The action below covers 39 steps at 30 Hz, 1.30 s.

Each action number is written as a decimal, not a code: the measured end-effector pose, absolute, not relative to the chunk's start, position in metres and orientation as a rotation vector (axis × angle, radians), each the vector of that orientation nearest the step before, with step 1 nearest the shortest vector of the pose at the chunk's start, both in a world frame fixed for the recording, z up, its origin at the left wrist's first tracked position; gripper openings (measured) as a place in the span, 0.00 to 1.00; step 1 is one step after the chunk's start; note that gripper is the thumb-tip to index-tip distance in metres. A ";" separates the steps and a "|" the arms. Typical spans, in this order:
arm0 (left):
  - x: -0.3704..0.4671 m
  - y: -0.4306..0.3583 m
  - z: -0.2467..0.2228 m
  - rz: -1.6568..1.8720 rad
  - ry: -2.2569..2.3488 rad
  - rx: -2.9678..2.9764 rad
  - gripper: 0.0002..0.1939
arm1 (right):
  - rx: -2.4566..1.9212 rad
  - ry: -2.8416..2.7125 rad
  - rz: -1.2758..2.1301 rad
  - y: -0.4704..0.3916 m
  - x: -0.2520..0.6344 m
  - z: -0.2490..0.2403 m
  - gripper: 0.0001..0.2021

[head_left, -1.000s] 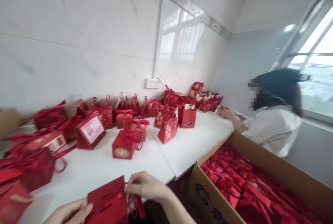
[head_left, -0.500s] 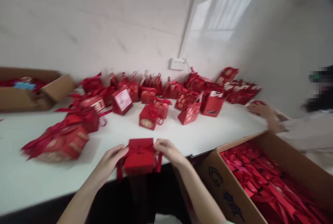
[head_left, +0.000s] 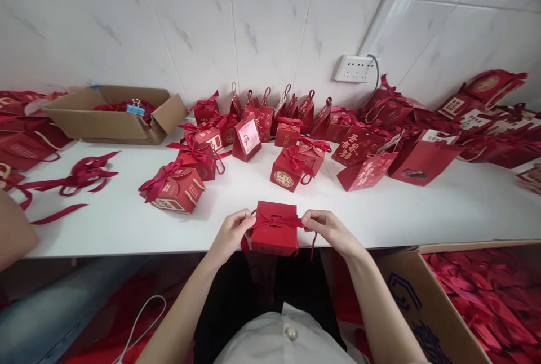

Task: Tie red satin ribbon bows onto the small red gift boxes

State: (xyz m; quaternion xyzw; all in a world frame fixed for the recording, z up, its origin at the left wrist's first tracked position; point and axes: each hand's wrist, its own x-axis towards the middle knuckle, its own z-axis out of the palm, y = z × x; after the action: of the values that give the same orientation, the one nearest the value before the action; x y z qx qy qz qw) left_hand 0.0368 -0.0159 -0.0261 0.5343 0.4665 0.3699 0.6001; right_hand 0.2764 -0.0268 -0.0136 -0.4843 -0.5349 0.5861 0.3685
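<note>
Likely light yet easily dented, the red box (head_left: 275,242) wants gentle edge holds; the left hand (head_left: 232,232) and right hand (head_left: 328,230) pinch its slippery-looking ribbon (head_left: 291,222) either side of the knot (head_left: 275,221).

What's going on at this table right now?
A person's left hand and right hand pinch a ribbon on either side of a red box, by the front edge of the white table. The ribbon crosses the top of the box. More red boxes stand behind it, toward the wall.
</note>
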 end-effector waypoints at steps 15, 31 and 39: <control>0.032 -0.023 -0.001 0.662 1.135 1.430 0.12 | -1.127 -1.528 1.081 -0.030 0.221 -0.006 0.10; 0.025 -0.028 0.040 0.260 1.323 2.261 0.08 | -1.217 -1.293 1.104 -0.027 0.215 -0.016 0.09; 0.033 -0.014 0.062 0.226 1.267 2.558 0.13 | -1.227 -1.363 1.065 -0.026 0.214 -0.010 0.07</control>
State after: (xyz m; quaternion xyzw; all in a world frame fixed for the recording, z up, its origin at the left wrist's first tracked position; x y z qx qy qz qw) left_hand 0.0328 -0.0144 0.0621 0.8847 0.4381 0.0782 0.1388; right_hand 0.2143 -0.0256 -0.0099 -0.5047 -0.5609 0.4383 0.4884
